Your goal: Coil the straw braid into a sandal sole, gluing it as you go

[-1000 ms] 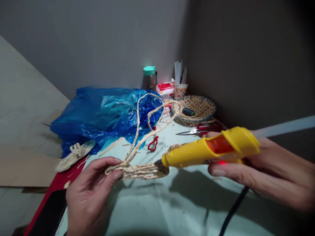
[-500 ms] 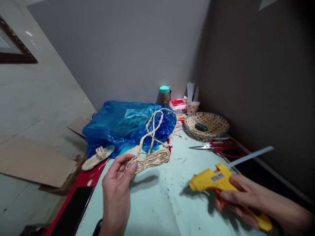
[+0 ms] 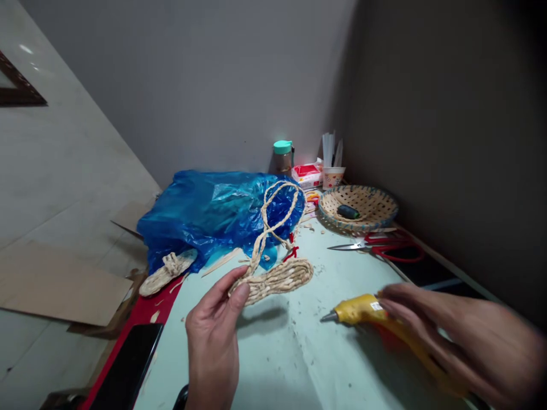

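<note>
My left hand [image 3: 216, 322] pinches the left end of the coiled straw braid [image 3: 282, 280] with thumb and fingers closed on it, holding it just above the tabletop [image 3: 286, 364]; its loose tail [image 3: 265, 230] loops up in front of the blue plastic bag [image 3: 205, 208]. A flat, even pinch seems best, firm enough that the rows lie side by side, yet gentle enough that they do not buckle. My right hand [image 3: 465, 330] is over the yellow glue gun [image 3: 359, 308], touching its body, but blur hides how tightly those fingers close, so I cannot tell. The metal nozzle [image 3: 329, 316] points leftward, apart from the coil; as it may be hot, it should be aimed clear of my left wrist and the straw.
</note>
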A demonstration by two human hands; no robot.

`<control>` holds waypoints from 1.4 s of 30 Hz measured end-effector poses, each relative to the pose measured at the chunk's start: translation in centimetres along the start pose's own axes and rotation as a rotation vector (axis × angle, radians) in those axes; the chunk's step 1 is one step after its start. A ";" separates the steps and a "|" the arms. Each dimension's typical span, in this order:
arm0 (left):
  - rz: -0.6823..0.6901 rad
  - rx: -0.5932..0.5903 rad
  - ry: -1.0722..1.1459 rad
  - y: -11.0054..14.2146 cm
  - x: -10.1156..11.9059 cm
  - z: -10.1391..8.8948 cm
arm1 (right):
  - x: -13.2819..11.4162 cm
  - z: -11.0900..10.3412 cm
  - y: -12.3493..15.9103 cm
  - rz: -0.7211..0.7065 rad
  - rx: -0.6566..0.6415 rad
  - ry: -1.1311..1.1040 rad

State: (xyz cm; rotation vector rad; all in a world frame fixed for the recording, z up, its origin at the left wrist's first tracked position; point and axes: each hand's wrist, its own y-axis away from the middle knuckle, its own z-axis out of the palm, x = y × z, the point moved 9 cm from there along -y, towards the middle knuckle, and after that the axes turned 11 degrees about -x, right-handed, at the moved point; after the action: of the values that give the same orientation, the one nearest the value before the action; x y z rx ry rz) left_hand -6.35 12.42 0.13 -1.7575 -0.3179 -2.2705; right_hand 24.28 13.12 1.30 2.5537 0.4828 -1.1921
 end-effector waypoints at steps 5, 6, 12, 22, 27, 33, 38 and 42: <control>-0.043 -0.074 -0.040 0.4 -0.8 0.8 | -6.9 4.5 -3.9 -0.077 -0.275 -0.268; -0.037 -0.083 -0.051 0.5 -0.8 0.9 | -7.6 5.1 -4.5 -0.112 -0.316 -0.392; -0.013 -0.129 -0.092 0.9 -0.7 1.4 | -7.0 4.7 -5.7 -0.117 -0.299 -0.652; -0.046 -0.127 -0.247 1.9 -0.5 2.9 | -6.1 4.5 -5.2 -0.134 -0.304 -0.771; -0.013 -0.084 -0.326 2.2 -0.5 2.6 | -6.3 4.7 -5.0 -0.180 -0.342 -0.817; 0.010 -0.086 -0.294 2.3 -0.1 3.1 | -6.1 5.0 -5.0 -0.141 -0.363 -0.718; 0.082 -0.097 -0.480 2.2 1.2 2.8 | -5.6 0.7 -3.6 -0.189 -0.141 -0.080; 0.075 -0.161 -0.476 2.1 1.4 3.5 | -7.3 -3.6 -2.1 -0.362 0.194 0.231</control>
State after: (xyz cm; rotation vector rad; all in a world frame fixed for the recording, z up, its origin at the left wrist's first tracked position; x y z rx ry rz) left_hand -2.79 11.46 2.42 -2.3423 -0.1515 -1.8476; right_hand 21.48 15.15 8.93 2.8740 0.9605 -1.1021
